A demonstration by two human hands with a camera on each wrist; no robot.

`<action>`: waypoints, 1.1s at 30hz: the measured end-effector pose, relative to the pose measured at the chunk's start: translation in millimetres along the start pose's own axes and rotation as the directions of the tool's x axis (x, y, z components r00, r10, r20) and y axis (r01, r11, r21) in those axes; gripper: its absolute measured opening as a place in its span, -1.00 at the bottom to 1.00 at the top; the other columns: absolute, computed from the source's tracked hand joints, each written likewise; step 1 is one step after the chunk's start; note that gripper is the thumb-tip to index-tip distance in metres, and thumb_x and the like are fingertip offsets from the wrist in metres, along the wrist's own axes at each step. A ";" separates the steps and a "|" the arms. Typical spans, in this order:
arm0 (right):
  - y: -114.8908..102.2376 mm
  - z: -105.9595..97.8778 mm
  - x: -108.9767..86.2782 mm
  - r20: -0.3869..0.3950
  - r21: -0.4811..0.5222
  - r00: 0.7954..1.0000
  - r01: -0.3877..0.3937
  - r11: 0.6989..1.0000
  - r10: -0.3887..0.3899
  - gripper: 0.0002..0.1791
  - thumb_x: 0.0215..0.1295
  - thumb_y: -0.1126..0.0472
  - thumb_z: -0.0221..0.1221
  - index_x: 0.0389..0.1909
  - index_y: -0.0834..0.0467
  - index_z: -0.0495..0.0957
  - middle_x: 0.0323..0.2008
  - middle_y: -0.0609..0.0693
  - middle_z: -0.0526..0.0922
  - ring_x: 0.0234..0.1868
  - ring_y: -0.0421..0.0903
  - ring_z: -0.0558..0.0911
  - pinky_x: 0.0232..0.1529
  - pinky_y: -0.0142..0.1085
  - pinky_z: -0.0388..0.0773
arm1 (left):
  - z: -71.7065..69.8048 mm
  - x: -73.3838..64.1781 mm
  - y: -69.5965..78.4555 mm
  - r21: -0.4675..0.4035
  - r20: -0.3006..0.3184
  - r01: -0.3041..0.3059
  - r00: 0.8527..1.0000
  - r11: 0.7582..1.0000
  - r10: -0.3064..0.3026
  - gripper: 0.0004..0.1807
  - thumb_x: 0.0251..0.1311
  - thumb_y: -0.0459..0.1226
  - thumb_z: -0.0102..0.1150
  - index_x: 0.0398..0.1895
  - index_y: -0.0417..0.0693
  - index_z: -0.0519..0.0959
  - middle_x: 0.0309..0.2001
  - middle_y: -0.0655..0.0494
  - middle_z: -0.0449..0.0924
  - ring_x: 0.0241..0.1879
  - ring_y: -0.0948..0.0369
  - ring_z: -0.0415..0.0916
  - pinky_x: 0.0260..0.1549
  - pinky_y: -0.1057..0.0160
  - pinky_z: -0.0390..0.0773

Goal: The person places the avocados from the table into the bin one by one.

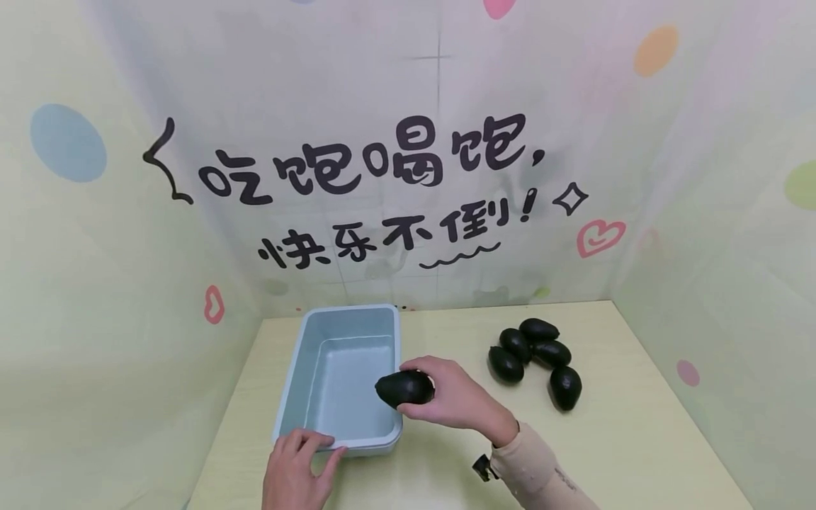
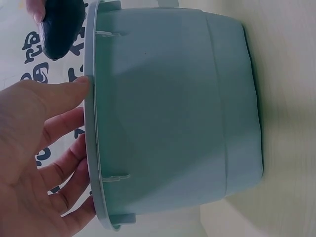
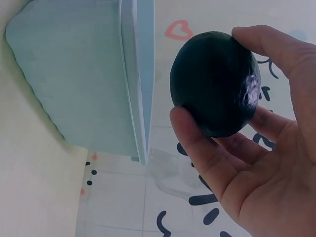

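- Left hand (image 1: 296, 467) lies nearest us, at the bottom edge, left of centre in the head view. What do we log for it?

- Clamped on the near rim of the blue tub (image 1: 353, 397). From the left wrist we see the thumb on the outer side, fingers on the inner.

- And the right hand (image 1: 457, 398)?

- Clamped on one dark fruit (image 1: 404, 389), lower centre of the head view. We record thumb on one side, fingers on the other, fruit between their tips. Its tapered end juts past the fingertips toward the left of the frame; the blunt end faces the palm, with a gap visible from the right wrist.

- Fruit against tub?

- We see it overlap the right rim in the head view. Both wrist views put it above the rim, not touching.

- Remaining fruit?

- Five dark fruits (image 1: 552, 354), clustered right of centre on the pale table (image 1: 446, 471), well apart from both hands.
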State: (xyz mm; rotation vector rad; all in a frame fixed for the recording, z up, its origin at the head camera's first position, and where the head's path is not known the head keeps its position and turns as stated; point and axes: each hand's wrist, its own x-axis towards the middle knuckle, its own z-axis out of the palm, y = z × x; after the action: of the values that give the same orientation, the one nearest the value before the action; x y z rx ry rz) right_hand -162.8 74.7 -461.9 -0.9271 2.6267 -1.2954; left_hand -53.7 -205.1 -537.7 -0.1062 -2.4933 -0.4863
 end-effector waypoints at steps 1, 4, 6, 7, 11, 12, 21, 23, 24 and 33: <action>-0.2 1.6 1.0 0.003 -0.001 1.000 0.000 1.000 0.000 -0.45 0.20 0.00 0.52 0.20 0.02 0.67 0.09 -0.15 0.76 0.00 -0.22 0.68 0.03 -0.32 0.65 | 0.0 0.1 -0.2 0.001 0.002 0.002 1.000 1.000 -0.002 -0.68 -0.22 -0.17 0.77 -0.44 0.11 0.73 -0.36 0.22 0.55 -0.31 0.08 0.52 -0.30 0.03 0.53; -1.3 5.9 3.7 0.019 -0.011 1.000 -0.004 1.000 0.004 -0.45 0.20 -0.01 0.52 0.19 0.02 0.67 0.08 -0.14 0.76 -0.02 -0.23 0.67 0.02 -0.33 0.64 | 0.2 -0.1 -0.8 0.004 0.013 0.009 1.000 1.000 -0.009 -0.68 -0.21 -0.16 0.77 -0.45 0.12 0.73 -0.36 0.23 0.54 -0.31 0.09 0.51 -0.29 0.03 0.53; -1.8 8.6 5.2 0.030 -0.027 1.000 -0.002 1.000 0.003 -0.45 0.19 -0.02 0.52 0.19 0.03 0.67 0.08 -0.11 0.76 -0.02 -0.23 0.67 0.02 -0.33 0.63 | 0.2 -0.4 -0.2 0.009 0.022 0.017 1.000 1.000 -0.017 -0.69 -0.20 -0.15 0.77 -0.45 0.11 0.73 -0.36 0.23 0.54 -0.31 0.10 0.51 -0.29 0.04 0.53; -2.5 9.6 6.0 0.034 -0.038 0.999 0.003 0.999 -0.002 -0.45 0.19 -0.02 0.52 0.18 0.04 0.67 0.08 -0.10 0.76 -0.02 -0.23 0.66 0.03 -0.33 0.62 | 0.1 -0.5 0.4 0.012 0.027 0.022 0.999 1.000 -0.023 -0.68 -0.20 -0.15 0.77 -0.44 0.11 0.73 -0.36 0.22 0.54 -0.31 0.11 0.51 -0.29 0.04 0.53; -4.7 13.3 9.0 0.052 -0.068 0.998 0.032 0.997 -0.029 -0.45 0.19 -0.02 0.53 0.16 0.07 0.67 0.07 -0.06 0.77 -0.03 -0.20 0.67 0.01 -0.34 0.62 | -0.9 -0.4 1.9 0.020 0.046 0.040 0.998 0.999 -0.041 -0.68 -0.19 -0.15 0.77 -0.44 0.10 0.74 -0.36 0.22 0.54 -0.31 0.12 0.50 -0.30 0.05 0.52; -5.3 14.2 9.7 0.056 -0.072 0.998 0.034 0.997 -0.030 -0.45 0.19 -0.02 0.53 0.16 0.07 0.68 0.06 -0.06 0.76 -0.03 -0.20 0.66 0.00 -0.35 0.61 | -1.2 -0.4 2.3 0.021 0.049 0.044 0.998 0.999 -0.045 -0.69 -0.19 -0.15 0.77 -0.44 0.10 0.74 -0.36 0.22 0.53 -0.31 0.12 0.50 -0.30 0.05 0.52; -5.9 20.2 18.3 0.114 -0.127 0.993 0.043 0.991 -0.028 -0.48 0.19 -0.04 0.51 0.14 0.03 0.67 -0.04 -0.12 0.73 -0.15 -0.31 0.60 -0.11 -0.46 0.57 | -0.2 -0.7 3.5 0.017 0.032 0.037 0.999 0.999 -0.038 -0.67 -0.21 -0.16 0.78 -0.43 0.09 0.73 -0.35 0.21 0.53 -0.30 0.12 0.49 -0.28 0.04 0.51; -6.4 20.1 20.4 0.123 -0.135 0.992 0.043 0.990 -0.026 -0.48 0.19 -0.05 0.51 0.14 0.03 0.67 -0.05 -0.13 0.73 -0.17 -0.32 0.59 -0.13 -0.47 0.56 | 0.2 -0.7 3.7 0.016 0.024 0.036 0.999 0.999 -0.037 -0.66 -0.22 -0.16 0.79 -0.43 0.09 0.73 -0.35 0.21 0.54 -0.29 0.11 0.50 -0.27 0.04 0.52; -6.6 20.1 21.5 0.127 -0.139 0.992 0.042 0.989 -0.024 -0.47 0.18 -0.05 0.51 0.14 0.03 0.67 -0.05 -0.13 0.73 -0.17 -0.33 0.59 -0.14 -0.47 0.56 | 0.2 -0.7 3.7 0.015 0.022 0.035 0.999 0.999 -0.036 -0.66 -0.22 -0.16 0.78 -0.43 0.09 0.73 -0.35 0.21 0.54 -0.29 0.11 0.50 -0.26 0.03 0.52; -10.4 21.1 29.1 0.154 -0.174 0.987 0.065 0.983 -0.038 -0.48 0.19 -0.07 0.51 0.14 0.03 0.68 -0.02 -0.12 0.75 -0.14 -0.32 0.60 -0.10 -0.48 0.55 | 0.5 -0.4 3.7 0.013 0.018 0.038 0.999 0.999 -0.038 -0.68 -0.21 -0.16 0.77 -0.43 0.10 0.73 -0.35 0.21 0.54 -0.28 0.10 0.50 -0.25 0.03 0.51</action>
State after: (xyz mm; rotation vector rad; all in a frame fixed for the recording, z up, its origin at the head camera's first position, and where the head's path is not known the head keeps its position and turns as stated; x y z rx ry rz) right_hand -174.8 39.3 -462.1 -1.0786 2.6497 -0.9686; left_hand -53.0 -201.5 -537.1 -0.0579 -2.5195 -0.4869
